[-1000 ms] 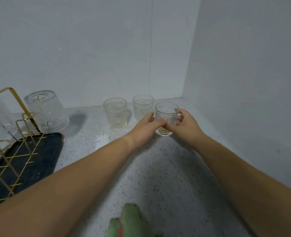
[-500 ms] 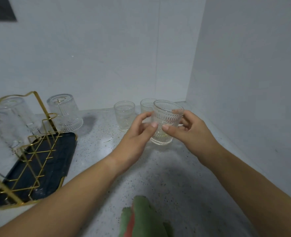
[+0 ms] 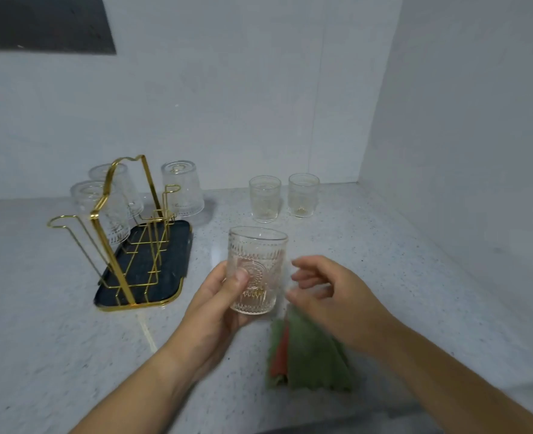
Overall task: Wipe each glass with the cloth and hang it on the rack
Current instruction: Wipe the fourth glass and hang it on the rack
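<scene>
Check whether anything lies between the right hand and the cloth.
Nothing visible does. The right hand, holding nothing, hovers directly over the far end of the green cloth on the counter. The glass is off to its left, gripped by the left hand.

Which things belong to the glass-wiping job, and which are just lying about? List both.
Job: held glass; left hand gripping it; right hand; green cloth; gold rack on its dark tray; upright glasses waiting; hung glasses.
Lying about: dark wall panel.
</scene>
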A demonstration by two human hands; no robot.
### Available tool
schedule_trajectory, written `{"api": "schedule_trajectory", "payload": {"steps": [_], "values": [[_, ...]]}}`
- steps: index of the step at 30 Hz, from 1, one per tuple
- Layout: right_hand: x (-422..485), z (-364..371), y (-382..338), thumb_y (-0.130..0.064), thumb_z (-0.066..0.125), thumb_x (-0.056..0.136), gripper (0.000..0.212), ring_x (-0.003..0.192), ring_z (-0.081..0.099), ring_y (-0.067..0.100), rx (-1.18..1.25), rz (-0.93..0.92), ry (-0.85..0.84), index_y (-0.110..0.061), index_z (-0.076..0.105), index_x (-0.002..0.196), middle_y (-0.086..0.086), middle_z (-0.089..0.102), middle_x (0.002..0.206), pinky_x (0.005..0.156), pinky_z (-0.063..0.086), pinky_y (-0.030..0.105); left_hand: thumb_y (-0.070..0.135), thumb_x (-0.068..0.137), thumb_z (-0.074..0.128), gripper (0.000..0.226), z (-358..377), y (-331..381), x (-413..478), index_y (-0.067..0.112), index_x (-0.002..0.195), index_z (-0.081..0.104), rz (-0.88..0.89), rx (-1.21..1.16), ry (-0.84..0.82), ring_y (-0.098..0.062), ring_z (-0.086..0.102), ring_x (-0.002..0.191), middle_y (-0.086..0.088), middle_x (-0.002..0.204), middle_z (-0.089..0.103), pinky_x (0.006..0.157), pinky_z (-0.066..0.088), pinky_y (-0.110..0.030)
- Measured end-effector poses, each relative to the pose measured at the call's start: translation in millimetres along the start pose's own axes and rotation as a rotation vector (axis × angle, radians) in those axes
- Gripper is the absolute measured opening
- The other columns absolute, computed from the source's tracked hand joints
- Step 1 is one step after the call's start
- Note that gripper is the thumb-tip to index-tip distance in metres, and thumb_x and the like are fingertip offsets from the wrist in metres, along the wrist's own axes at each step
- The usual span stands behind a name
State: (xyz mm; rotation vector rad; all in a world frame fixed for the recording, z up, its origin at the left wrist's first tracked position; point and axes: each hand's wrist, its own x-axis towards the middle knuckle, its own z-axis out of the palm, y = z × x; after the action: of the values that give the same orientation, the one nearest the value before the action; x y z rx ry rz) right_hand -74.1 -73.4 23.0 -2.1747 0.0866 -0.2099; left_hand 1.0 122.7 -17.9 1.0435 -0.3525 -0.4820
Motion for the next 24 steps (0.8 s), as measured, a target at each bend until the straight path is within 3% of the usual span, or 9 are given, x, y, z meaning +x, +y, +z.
{"api": "schedule_trajectory", "payload": {"steps": [3,8,12,16,20,24], "values": [[-25.4,6.1,8.7,-0.054,0.060,0.094,0.041,0.117,0.047,-0.011,-0.341,-0.092,-0.143,-0.038,0.058,0.131,-0.029,0.055,0.126,0.106,0.041,0.020,0.052,0.062,0.096,0.086,-8.3,0.1,-15.6,0.008,0.129,0.064,0.006,-0.034,0.089,-0.033,0.070,0.111,-0.019,0.126,0.071,0.089,0.060,-0.046],[-50.8,18.7,21.3,-0.082,0.030,0.089,0.077,0.139,0.035,0.001,-0.580,-0.254,-0.224,-0.033,0.050,0.145,-0.020,0.044,0.150,0.117,0.027,0.027,0.030,0.085,0.072,0.057,-4.9,-5.9,-31.6,-0.001,0.129,0.055,0.018,-0.043,0.144,-0.031,0.072,0.104,-0.017,0.113,0.074,0.090,0.059,-0.049],[-51.6,27.6,36.6,-0.077,0.038,0.092,0.074,0.149,0.027,0.006,-0.643,-0.263,-0.204,-0.034,0.041,0.152,-0.016,0.033,0.161,0.124,0.022,0.034,0.027,0.082,0.072,0.050,4.4,-10.5,-36.8,0.005,0.123,0.055,0.041,-0.011,0.136,-0.025,0.074,0.096,-0.010,0.103,0.077,0.095,0.055,-0.047],[-46.6,34.0,44.8,-0.072,0.045,0.091,0.055,0.133,0.042,0.000,-0.557,-0.273,-0.077,-0.040,0.063,0.132,-0.021,0.052,0.145,0.114,0.035,0.041,0.029,0.082,0.072,0.053,2.4,-13.8,-39.1,0.005,0.126,0.054,0.052,0.014,0.119,-0.022,0.074,0.098,-0.008,0.106,0.078,0.090,0.054,-0.043],[-39.4,36.0,47.1,-0.064,0.050,0.092,0.037,0.121,0.043,-0.006,-0.503,-0.269,0.007,-0.045,0.074,0.113,-0.028,0.059,0.130,0.107,0.037,0.035,0.031,0.083,0.071,0.052,-3.8,-15.7,-38.5,0.006,0.126,0.055,0.054,-0.004,0.134,-0.025,0.070,0.102,-0.010,0.110,0.073,0.089,0.056,-0.044],[-40.6,38.1,43.6,-0.072,0.050,0.086,0.051,0.123,0.043,-0.001,-0.549,-0.286,-0.020,-0.040,0.071,0.120,-0.025,0.057,0.133,0.107,0.035,0.031,0.033,0.083,0.071,0.053,-4.9,-18.3,-38.1,0.005,0.126,0.055,0.055,0.015,0.133,-0.026,0.070,0.102,-0.009,0.110,0.073,0.089,0.057,-0.044]]}}
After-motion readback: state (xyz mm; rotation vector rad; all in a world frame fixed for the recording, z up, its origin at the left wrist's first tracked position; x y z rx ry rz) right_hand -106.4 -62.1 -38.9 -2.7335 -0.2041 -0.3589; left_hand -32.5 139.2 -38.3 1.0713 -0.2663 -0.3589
